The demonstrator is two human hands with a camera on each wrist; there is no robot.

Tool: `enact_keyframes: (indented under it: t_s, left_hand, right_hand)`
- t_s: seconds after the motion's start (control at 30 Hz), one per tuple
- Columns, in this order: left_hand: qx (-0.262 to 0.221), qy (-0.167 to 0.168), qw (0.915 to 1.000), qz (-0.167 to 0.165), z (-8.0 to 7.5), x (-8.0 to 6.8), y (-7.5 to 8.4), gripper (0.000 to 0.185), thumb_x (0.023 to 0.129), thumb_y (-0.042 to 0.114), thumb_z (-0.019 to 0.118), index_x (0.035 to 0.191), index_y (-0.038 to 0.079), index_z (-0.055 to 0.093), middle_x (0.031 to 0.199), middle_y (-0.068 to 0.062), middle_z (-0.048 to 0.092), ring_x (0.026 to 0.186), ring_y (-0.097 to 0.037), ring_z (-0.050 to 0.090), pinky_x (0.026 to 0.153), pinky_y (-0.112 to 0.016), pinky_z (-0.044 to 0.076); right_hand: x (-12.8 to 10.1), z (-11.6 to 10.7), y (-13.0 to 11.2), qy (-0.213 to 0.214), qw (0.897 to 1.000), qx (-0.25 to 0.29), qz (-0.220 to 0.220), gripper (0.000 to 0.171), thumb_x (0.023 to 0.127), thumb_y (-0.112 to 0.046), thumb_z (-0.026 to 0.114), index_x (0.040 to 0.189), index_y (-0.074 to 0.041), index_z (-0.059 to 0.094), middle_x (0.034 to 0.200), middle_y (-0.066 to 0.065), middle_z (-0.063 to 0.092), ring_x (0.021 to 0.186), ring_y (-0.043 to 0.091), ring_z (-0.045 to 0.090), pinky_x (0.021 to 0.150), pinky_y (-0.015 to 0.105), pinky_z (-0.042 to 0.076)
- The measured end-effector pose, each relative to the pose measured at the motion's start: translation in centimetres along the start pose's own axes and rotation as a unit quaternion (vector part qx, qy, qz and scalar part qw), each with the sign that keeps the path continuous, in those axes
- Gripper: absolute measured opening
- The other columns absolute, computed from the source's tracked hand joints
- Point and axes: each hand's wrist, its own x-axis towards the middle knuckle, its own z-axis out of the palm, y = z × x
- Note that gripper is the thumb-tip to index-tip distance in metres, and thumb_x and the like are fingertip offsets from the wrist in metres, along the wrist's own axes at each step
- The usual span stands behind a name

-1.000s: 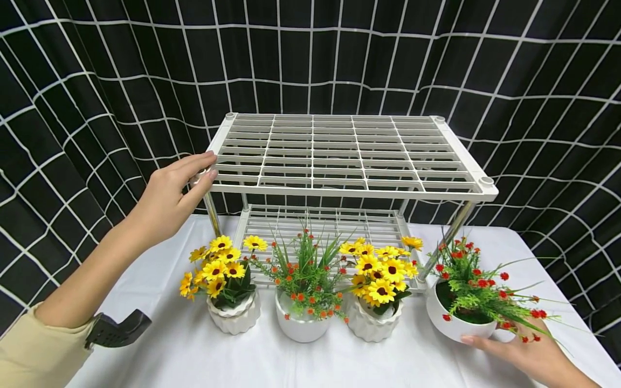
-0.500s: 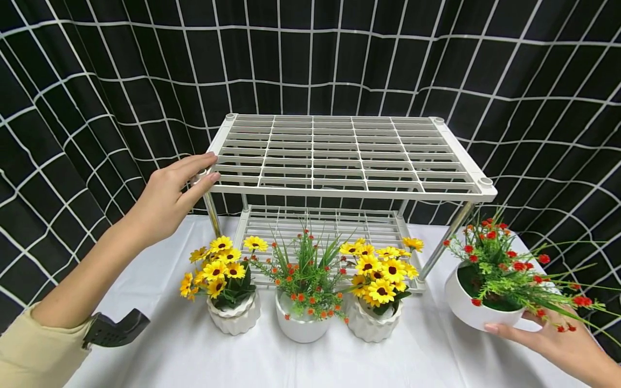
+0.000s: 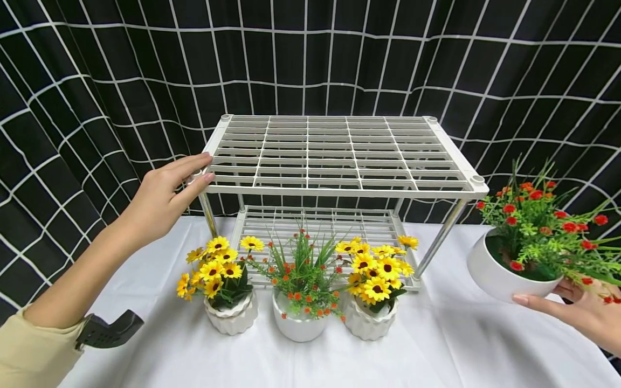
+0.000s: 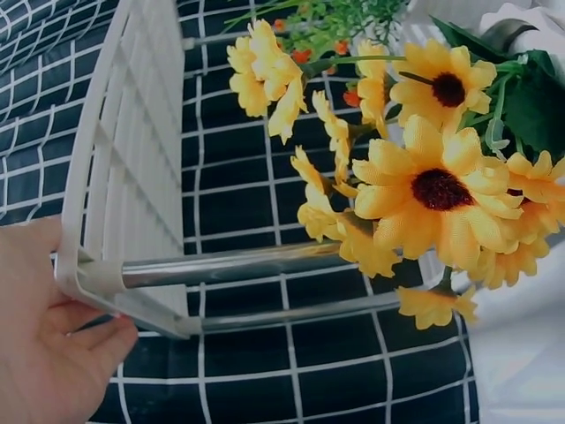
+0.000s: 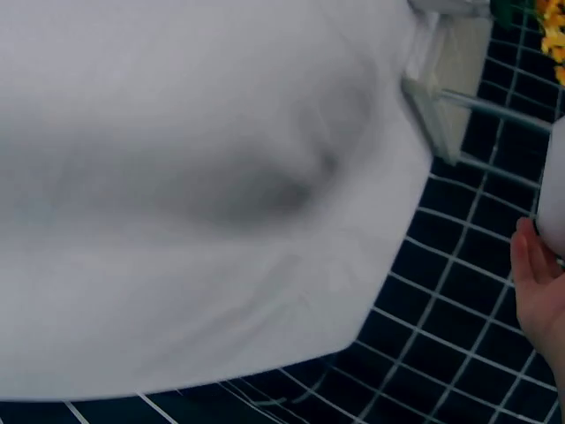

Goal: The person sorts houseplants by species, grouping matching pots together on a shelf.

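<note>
My left hand (image 3: 157,202) holds the front left corner of a white two-tier shelf rack (image 3: 339,192), its fingertips bent at the corner in the left wrist view. To the right of the rack, my right hand (image 3: 589,318) grips a round white pot (image 3: 504,269) of artificial red flowers (image 3: 536,215), thumb on its near side. The pot is raised over the table and tilted; the fingers behind it are partly hidden. In the right wrist view only part of the right hand (image 5: 543,291) and the pot's edge show.
In front of the rack stand a left pot of yellow sunflowers (image 3: 218,269), a white pot of orange-red flowers (image 3: 301,323) and a right pot of sunflowers (image 3: 375,275). A white cloth (image 3: 436,345) covers the table. Behind hangs a black curtain (image 3: 291,54) with white grid lines.
My right hand has lifted the red-flowered pot off to the right and upward, away from the row. The left hand stays at the rack's corner. The view has shifted slightly.
</note>
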Motion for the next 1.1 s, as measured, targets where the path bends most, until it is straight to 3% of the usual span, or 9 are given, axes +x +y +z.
enact_keyframes:
  t_s: [0.07,0.1,0.2,0.33,0.6,0.77,0.83,0.93,1.1]
  left_hand:
    - [-0.004,0.002,1.0,0.0,0.0,0.0,0.0,0.053,0.114,0.032,0.048,0.157,0.002,0.049,0.164,-0.02,0.044,0.151,-0.042,0.041,0.118,-0.062,0.037]
    - [-0.006,0.003,1.0,0.0,0.1,0.0,0.0,0.053,0.114,0.032,0.048,0.157,0.002,0.049,0.164,-0.02,0.044,0.151,-0.043,0.041,0.118,-0.062,0.038]
    - [-0.013,0.005,0.9999,0.0,0.2,-0.1,0.0,0.052,0.115,0.031,0.047,0.157,0.001,0.047,0.164,-0.02,0.043,0.148,-0.044,0.044,0.116,-0.062,0.04]
    - [-0.014,0.015,0.9998,0.009,0.4,-0.1,0.0,0.051,0.115,0.028,0.047,0.157,-0.001,0.048,0.163,-0.022,0.044,0.143,-0.045,0.05,0.114,-0.061,0.043]
    - [-0.006,0.033,0.9991,0.024,0.6,-0.1,-0.3,0.053,0.114,0.025,0.049,0.159,-0.001,0.042,0.159,-0.024,0.049,0.123,-0.041,0.065,0.107,-0.06,0.049]
    - [-0.014,0.037,0.9991,0.014,0.6,0.0,-0.5,0.052,0.113,0.026,0.052,0.158,0.0,0.045,0.16,-0.021,0.047,0.126,-0.043,0.065,0.105,-0.06,0.051]
    - [-0.02,0.04,0.9989,0.011,0.6,0.0,-0.6,0.051,0.113,0.026,0.053,0.156,0.0,0.048,0.162,-0.019,0.046,0.131,-0.045,0.061,0.106,-0.06,0.05]
    - [-0.027,0.047,0.9985,0.01,0.6,0.0,-0.7,0.048,0.112,0.026,0.054,0.153,0.0,0.053,0.162,-0.017,0.047,0.132,-0.043,0.061,0.104,-0.058,0.051]
    - [-0.029,0.056,0.9979,0.012,0.6,0.0,-0.7,0.046,0.112,0.025,0.053,0.151,0.001,0.056,0.16,-0.016,0.05,0.127,-0.041,0.065,0.099,-0.056,0.054]
  right_hand:
    - [0.4,-0.5,0.2,0.019,0.999,0.014,-0.024,0.1,0.099,-0.044,0.072,0.161,0.01,0.015,0.142,0.043,0.043,0.103,0.003,0.064,0.094,0.045,0.057]
    - [0.4,-0.7,0.0,0.043,0.998,-0.009,-0.043,0.097,0.098,-0.038,0.076,0.157,0.013,0.019,0.134,0.043,0.047,0.091,0.005,0.065,0.086,0.045,0.059]
    - [0.4,-1.5,-0.8,0.092,0.989,0.012,-0.119,0.076,0.092,-0.015,0.084,0.152,-0.003,0.038,0.109,0.0,0.066,0.078,-0.019,0.051,0.071,0.019,0.057]
    - [0.0,-2.4,-2.4,0.125,0.972,0.062,-0.188,0.066,0.088,0.0,0.084,0.129,-0.036,0.047,0.097,-0.044,0.046,0.078,-0.028,0.048,0.062,0.001,0.045]
    - [0.6,-4.2,-4.7,0.139,0.969,0.042,-0.198,0.043,0.091,-0.004,0.082,0.126,-0.013,0.058,0.093,-0.045,0.044,0.076,-0.029,0.046,0.061,-0.001,0.043]
    - [1.8,-5.3,-5.4,0.138,0.968,0.037,-0.204,0.056,0.092,-0.004,0.08,0.135,0.016,0.049,0.095,-0.009,0.065,0.073,-0.028,0.046,0.06,-0.001,0.042]
    - [2.1,-5.8,-5.7,0.135,0.967,0.04,-0.213,0.044,0.092,-0.003,0.08,0.13,0.004,0.058,0.096,-0.009,0.066,0.073,-0.027,0.048,0.061,-0.001,0.042]
    - [2.3,-6.3,-6.5,0.135,0.96,0.062,-0.237,0.045,0.093,0.002,0.078,0.118,-0.03,0.059,0.092,-0.041,0.053,0.076,-0.027,0.052,0.062,-0.001,0.043]
    - [2.2,-7.2,-8.0,0.136,0.94,0.101,-0.297,0.061,0.094,0.01,0.072,0.112,-0.045,0.053,0.097,-0.044,0.057,0.081,-0.027,0.056,0.065,-0.002,0.044]
